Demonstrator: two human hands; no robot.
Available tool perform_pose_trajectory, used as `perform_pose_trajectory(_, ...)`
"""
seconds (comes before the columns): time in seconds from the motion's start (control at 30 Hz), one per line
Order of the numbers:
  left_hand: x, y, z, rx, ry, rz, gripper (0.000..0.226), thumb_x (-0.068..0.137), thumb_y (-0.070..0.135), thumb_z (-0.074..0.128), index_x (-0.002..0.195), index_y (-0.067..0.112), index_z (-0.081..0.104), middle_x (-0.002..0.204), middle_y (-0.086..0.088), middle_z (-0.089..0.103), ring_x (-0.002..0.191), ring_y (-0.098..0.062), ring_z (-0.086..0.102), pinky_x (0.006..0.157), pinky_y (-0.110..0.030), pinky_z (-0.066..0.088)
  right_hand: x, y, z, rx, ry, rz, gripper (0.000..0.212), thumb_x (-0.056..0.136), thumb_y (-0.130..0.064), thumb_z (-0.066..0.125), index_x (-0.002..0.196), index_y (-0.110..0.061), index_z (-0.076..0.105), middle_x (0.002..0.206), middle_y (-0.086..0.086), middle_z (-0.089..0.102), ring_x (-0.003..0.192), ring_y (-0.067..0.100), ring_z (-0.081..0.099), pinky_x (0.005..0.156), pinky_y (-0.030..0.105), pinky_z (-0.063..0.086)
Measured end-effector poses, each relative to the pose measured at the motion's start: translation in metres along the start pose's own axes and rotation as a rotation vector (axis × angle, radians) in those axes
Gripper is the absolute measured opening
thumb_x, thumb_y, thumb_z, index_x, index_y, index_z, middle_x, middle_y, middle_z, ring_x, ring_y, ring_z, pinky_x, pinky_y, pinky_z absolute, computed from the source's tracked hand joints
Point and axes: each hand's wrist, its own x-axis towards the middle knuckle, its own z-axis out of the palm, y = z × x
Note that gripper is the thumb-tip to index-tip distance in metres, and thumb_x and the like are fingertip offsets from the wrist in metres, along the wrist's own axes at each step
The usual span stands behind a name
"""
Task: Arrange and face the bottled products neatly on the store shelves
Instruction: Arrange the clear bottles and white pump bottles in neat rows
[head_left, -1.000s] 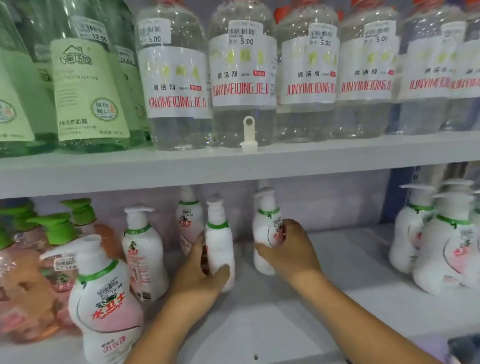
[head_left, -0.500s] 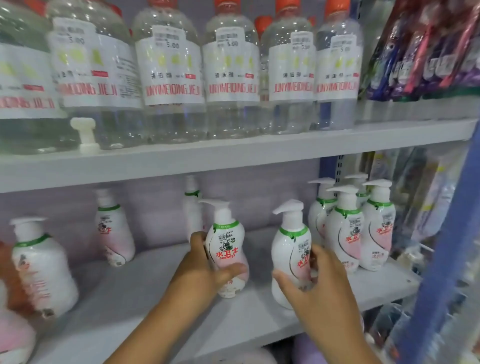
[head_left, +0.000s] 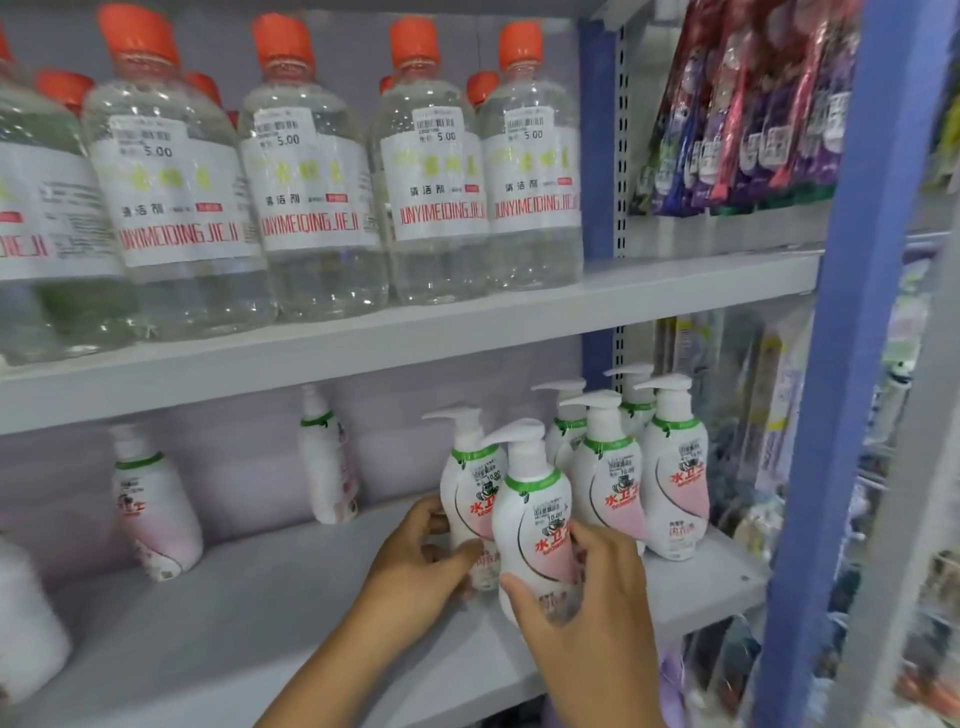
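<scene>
Lower shelf (head_left: 260, 597), right end: left hand (head_left: 415, 561) wrapped round rear pump bottle (head_left: 467, 483), right hand (head_left: 582, 597) round front bottle (head_left: 530, 514). Mid-facing; next, probably set beside faced group (head_left: 639, 467), labels fwd.

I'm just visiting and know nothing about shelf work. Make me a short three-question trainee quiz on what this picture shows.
1. True or false: each hand grips its own pump bottle.
2. What colour are the caps of the clear bottles on the upper shelf?
A. green
B. orange
C. blue
3. Fill in: the two held bottles are near the group of pump bottles at the ____ end of the lower shelf.

Key
1. True: the left hand holds the rear pump bottle, the right hand the front pump bottle.
2. B
3. right
</scene>
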Motion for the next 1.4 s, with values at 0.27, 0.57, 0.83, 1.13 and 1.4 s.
perform_pose_trajectory(0.27,0.013,0.007,0.015,-0.050,-0.088,0.009,0.032,0.090,0.015,0.074,0.118,0.027,0.064,0.109,0.007,0.073,0.059,-0.020,0.065,0.060,-0.032,0.054,0.005,0.008,0.001,-0.043,0.045,-0.010,0.080,0.053,-0.050,0.094,0.118,-0.028,0.053,0.112,-0.016,0.047,0.100,0.020,0.061,0.070,0.041,0.058)
perform_pose_trajectory(0.57,0.018,-0.004,0.025,-0.076,-0.064,0.026,0.031,0.091,0.014,0.071,0.119,0.026,0.067,0.111,0.006,0.075,0.063,-0.010,0.067,0.055,-0.022,0.049,0.006,0.005,0.005,-0.103,0.064,-0.010,0.076,0.058,-0.056,0.089,0.120,-0.023,0.059,0.116,-0.012,0.052,0.105,0.018,0.060,0.073,0.037,0.057)
perform_pose_trajectory(0.83,0.020,-0.001,0.023,-0.133,-0.145,-0.022,0.031,0.098,0.006,0.057,0.115,0.030,0.068,0.108,0.006,0.077,0.057,-0.016,0.060,0.053,-0.021,0.045,0.007,0.001,0.008,-0.134,0.081,-0.007,0.072,0.061,-0.057,0.086,0.118,-0.025,0.057,0.110,-0.011,0.056,0.103,0.016,0.058,0.075,0.035,0.055)
perform_pose_trajectory(1.13,0.021,-0.005,0.021,-0.096,-0.114,-0.006,0.030,0.098,0.008,0.058,0.118,0.028,0.068,0.101,0.000,0.077,0.060,-0.018,0.063,0.055,-0.028,0.045,0.007,0.000,0.007,-0.140,0.096,-0.002,0.070,0.061,-0.055,0.087,0.117,-0.026,0.057,0.109,-0.014,0.053,0.101,0.015,0.059,0.074,0.034,0.053)
perform_pose_trajectory(1.4,0.019,-0.004,0.019,-0.065,-0.111,0.014,0.028,0.099,0.010,0.058,0.119,0.029,0.066,0.101,0.003,0.077,0.062,-0.017,0.062,0.055,-0.029,0.045,0.008,0.000,0.006,-0.118,0.055,0.041,0.068,0.063,-0.061,0.081,0.116,-0.025,0.058,0.108,-0.012,0.054,0.098,0.017,0.062,0.074,0.035,0.054)
